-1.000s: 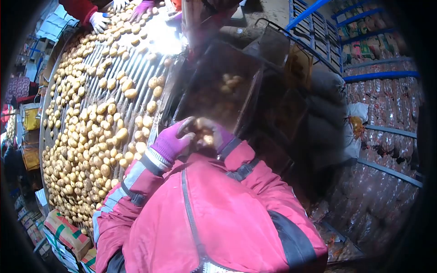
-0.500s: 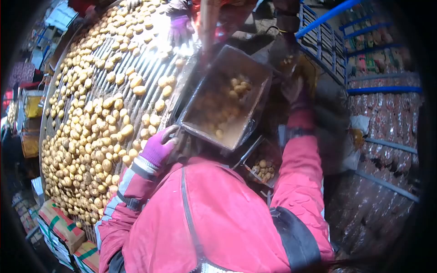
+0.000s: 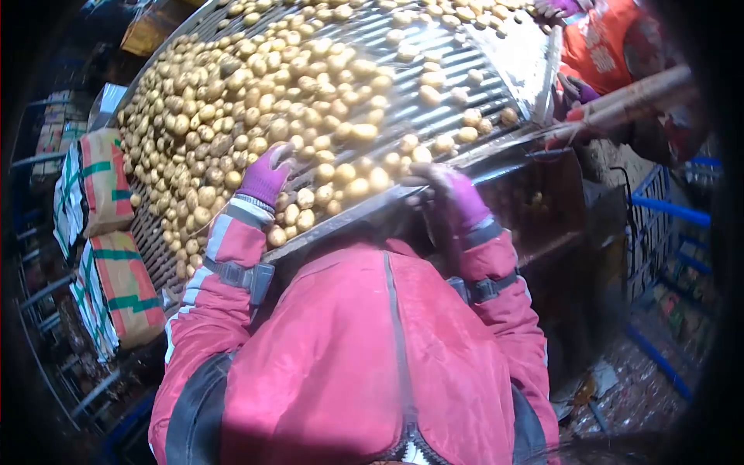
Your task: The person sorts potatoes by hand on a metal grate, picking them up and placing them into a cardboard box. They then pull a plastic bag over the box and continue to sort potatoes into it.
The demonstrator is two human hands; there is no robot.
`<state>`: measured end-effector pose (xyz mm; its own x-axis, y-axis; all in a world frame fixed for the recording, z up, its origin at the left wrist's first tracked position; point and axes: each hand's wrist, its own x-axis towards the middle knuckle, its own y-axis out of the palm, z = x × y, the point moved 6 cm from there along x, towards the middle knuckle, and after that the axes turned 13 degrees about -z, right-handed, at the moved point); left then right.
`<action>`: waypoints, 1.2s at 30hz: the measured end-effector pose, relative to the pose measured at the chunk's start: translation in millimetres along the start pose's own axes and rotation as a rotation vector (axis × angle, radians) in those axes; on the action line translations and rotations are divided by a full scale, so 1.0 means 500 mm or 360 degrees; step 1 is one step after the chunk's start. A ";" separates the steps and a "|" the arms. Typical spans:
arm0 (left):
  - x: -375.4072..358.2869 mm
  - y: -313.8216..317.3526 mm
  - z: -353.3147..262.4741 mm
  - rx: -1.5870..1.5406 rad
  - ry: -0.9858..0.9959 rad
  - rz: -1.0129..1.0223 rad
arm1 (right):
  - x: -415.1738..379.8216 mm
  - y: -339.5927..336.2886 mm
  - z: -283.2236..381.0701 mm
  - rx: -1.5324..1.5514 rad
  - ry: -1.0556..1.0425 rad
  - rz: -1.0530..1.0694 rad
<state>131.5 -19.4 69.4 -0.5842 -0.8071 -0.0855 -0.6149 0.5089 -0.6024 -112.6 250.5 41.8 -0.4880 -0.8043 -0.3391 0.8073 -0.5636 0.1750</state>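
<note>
Potatoes (image 3: 287,101) lie in a thick layer over a slatted metal sorting table (image 3: 488,77). My left hand (image 3: 263,180), in a purple glove, is among the potatoes near the front edge, fingers bent and apart with no potato visibly gripped. Over the table's metal edge (image 3: 372,203) reaches my right hand (image 3: 457,198), its glove purple with dark fingertips. Those fingers are spread close to the front row of potatoes and look slightly blurred. Right of that hand, in shadow, is a box (image 3: 550,232) with a few potatoes dimly visible inside.
Cardboard cartons with green tape (image 3: 124,287) stand at the left. Across the table's right end, a co-worker in a red-orange top (image 3: 608,50) has gloved hands by its edge. A beam (image 3: 628,105) juts in there. Blue-railed racks (image 3: 659,209) stand at the right.
The view has swung toward the table. My left hand has gone from beside the box's corner to the potatoes. My right hand has come from the far right to the table edge.
</note>
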 end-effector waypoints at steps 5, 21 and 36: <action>-0.052 -0.017 0.089 0.0227 -0.0088 0.0009 | 0.122 0.251 -0.151 -0.0637 -0.0902 0.0793; 0.040 0.150 -0.019 0.0446 0.0727 -0.0003 | 0.187 0.106 -0.026 -0.0366 0.0494 0.0224; -0.057 0.150 0.038 0.1051 0.0660 0.0481 | 0.131 0.078 -0.030 -0.0187 0.0054 -0.0075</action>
<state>112.1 36.3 11.6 -0.9010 -0.4229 -0.0967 -0.0391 0.3012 -0.9528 -107.9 178.7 12.3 -0.5166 -0.7692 -0.3760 0.8178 -0.5734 0.0494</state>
